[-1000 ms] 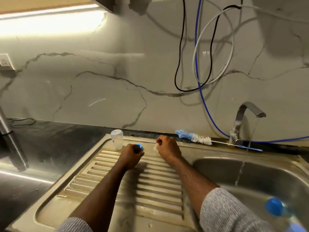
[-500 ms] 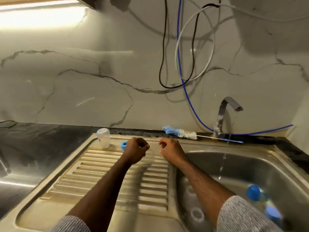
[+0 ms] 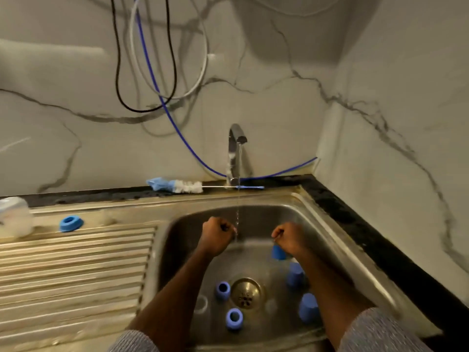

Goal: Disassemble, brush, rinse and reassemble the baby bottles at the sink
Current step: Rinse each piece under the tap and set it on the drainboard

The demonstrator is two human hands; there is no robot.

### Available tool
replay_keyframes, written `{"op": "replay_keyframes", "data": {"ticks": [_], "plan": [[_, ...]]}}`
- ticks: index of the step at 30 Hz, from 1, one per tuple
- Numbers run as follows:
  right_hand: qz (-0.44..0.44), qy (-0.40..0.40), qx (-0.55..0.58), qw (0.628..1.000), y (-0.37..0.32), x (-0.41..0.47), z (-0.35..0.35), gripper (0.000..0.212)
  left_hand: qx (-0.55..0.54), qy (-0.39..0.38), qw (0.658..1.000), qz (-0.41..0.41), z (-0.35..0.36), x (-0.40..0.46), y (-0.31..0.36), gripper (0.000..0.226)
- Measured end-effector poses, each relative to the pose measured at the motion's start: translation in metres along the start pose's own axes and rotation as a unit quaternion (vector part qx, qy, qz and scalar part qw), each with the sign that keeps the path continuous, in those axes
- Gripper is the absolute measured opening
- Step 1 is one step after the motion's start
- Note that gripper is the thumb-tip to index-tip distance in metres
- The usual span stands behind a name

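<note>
Both my hands hang over the steel sink basin [image 3: 337, 240] with fingers curled into fists, and I see nothing in either. My left hand [image 3: 217, 235] is right beside the thin water stream from the faucet [image 3: 236, 146]. My right hand [image 3: 289, 237] is further right, above a blue cap [image 3: 278, 252]. Two more blue caps [image 3: 294, 274] [image 3: 308, 307] and two blue collar rings [image 3: 222, 290] [image 3: 234, 318] lie on the basin floor around the drain [image 3: 246, 292]. A clear bottle [image 3: 14, 217] and a blue ring [image 3: 71, 223] sit on the drainboard.
A bottle brush [image 3: 177, 186] with a blue and white head lies along the back ledge behind the sink. The ribbed drainboard [image 3: 76, 270] fills the left side. Cables [image 3: 152, 80] hang down the marble wall. A black counter edge [image 3: 360, 224] runs along the right.
Both hands left the drainboard and moved right over the basin by the running water. The left hand set the blue ring down on the drainboard. My view swung right and down.
</note>
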State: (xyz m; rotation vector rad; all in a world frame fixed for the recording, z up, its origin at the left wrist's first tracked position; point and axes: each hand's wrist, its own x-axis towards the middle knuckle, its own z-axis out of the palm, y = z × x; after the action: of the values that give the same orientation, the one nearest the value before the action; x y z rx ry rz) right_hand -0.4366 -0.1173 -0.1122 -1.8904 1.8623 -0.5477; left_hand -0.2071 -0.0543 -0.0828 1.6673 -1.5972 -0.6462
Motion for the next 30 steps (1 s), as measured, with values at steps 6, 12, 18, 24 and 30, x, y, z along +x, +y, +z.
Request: {"op": "replay_keyframes", "data": {"ticks": [6, 12, 18, 24, 30], "plan": [[0.023, -0.031, -0.094, 0.995, 0.013, 0.014, 0.009, 0.028, -0.015, 0.035, 0.998, -0.046, 0.011, 0.011, -0.015, 0.014], [0.003, -0.078, -0.197, 0.977, 0.009, 0.023, 0.033, 0.037, -0.065, 0.033, 0.996, -0.050, 0.016, 0.017, -0.022, 0.016], [0.010, -0.076, 0.081, 0.994, -0.036, 0.030, 0.041, 0.021, -0.084, 0.036, 0.993, -0.070, 0.016, 0.026, -0.033, 0.004], [0.102, -0.184, 0.351, 0.912, -0.072, 0.019, 0.050, 0.036, -0.102, -0.044, 0.993, -0.031, 0.023, 0.023, -0.034, 0.048], [0.075, -0.176, 0.360, 0.913, -0.073, 0.022, 0.042, 0.046, -0.152, -0.021, 0.988, -0.004, 0.020, 0.025, -0.032, 0.063]]}}
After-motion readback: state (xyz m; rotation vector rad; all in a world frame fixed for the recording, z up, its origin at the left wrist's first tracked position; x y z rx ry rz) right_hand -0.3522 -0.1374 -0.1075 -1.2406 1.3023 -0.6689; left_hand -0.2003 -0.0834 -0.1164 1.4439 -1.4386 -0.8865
